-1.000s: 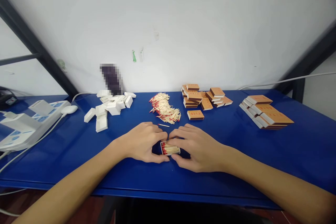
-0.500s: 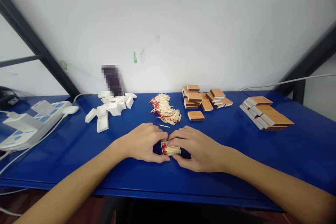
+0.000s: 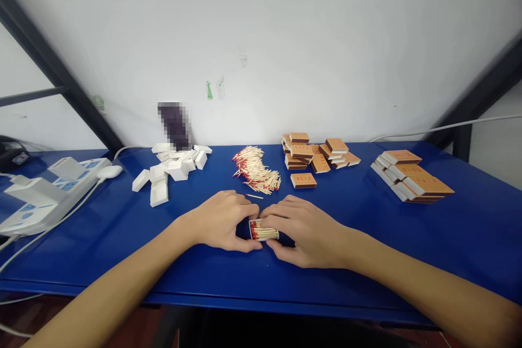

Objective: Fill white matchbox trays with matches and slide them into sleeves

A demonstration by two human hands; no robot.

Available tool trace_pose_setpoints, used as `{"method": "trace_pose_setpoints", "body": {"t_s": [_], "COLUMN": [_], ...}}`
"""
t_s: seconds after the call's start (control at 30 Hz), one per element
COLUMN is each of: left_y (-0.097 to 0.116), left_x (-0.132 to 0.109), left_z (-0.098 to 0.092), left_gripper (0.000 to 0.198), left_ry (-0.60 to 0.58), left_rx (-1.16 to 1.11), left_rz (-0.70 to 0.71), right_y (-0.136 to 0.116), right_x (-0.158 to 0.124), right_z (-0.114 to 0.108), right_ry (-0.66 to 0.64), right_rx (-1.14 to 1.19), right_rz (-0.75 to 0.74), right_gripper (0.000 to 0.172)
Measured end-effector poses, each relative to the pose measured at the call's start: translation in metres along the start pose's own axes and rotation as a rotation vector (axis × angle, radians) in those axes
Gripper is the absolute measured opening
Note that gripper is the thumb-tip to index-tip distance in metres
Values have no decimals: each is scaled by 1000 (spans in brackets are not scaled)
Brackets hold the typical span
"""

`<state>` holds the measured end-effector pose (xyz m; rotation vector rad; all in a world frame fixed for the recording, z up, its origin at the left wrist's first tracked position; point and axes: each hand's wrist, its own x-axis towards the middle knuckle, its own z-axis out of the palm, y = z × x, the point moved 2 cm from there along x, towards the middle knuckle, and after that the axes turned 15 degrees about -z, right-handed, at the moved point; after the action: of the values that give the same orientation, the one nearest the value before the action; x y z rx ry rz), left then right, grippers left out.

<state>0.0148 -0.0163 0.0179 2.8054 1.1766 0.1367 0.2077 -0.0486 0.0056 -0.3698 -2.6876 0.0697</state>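
Note:
A white matchbox tray [image 3: 264, 238] lies on the blue table close to its front edge, holding a layer of matches [image 3: 262, 231] with red heads to the left. My left hand [image 3: 226, 221] grips the tray's left part between thumb and fingers. From the right, my right hand [image 3: 304, 231] curls around the other end, its index finger over the matches and its thumb at the near side. Just beyond my hands lies a single match [image 3: 254, 196]. Behind it spreads a loose heap of matches [image 3: 255, 169]. My fingers hide parts of the tray's rim.
White empty trays [image 3: 159, 192] are piled at the left, near a power strip [image 3: 53, 190] with cables. Orange matchbox sleeves [image 3: 303, 180] lie at the back right of centre. Stacked matchboxes [image 3: 428, 184] stand farther right. A grey-white wall [image 3: 285, 65] closes off the back.
Both hands stay around the tray. The right index finger has shifted slightly over the matches, which look a little more evenly lined up. Otherwise only a slight view shift shows.

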Motion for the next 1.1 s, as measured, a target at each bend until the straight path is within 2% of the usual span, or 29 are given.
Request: {"method": "trace_pose_setpoints", "body": {"t_s": [0.13, 0.23, 0.4, 0.47, 0.57, 0.83, 1.1], "left_y": [0, -4, -22, -28, -34, -38, -39], "left_x": [-1, 1, 8, 10, 11, 14, 13], "left_z": [-4, -5, 2, 6, 9, 12, 12], "left_gripper": [42, 32, 23, 24, 27, 32, 34], "left_ry": [-25, -19, 175, 212, 206, 217, 172], "left_rx": [-44, -117, -43, -3, 24, -19, -38], "left_rz": [11, -2, -176, -196, -206, -253, -258], "right_y": [-1, 1, 22, 31, 40, 35, 38], "right_x": [0, 0, -6, -9, -11, -5, -6], "right_z": [0, -3, -4, -1, 4, 7, 9], "right_ry": [34, 84, 116, 99, 49, -203, -146], "right_rx": [7, 11, -95, -135, -164, -260, -199], "right_rz": [-20, 0, 185, 239, 274, 356, 363], "right_gripper": [13, 15, 24, 27, 30, 36, 33]}}
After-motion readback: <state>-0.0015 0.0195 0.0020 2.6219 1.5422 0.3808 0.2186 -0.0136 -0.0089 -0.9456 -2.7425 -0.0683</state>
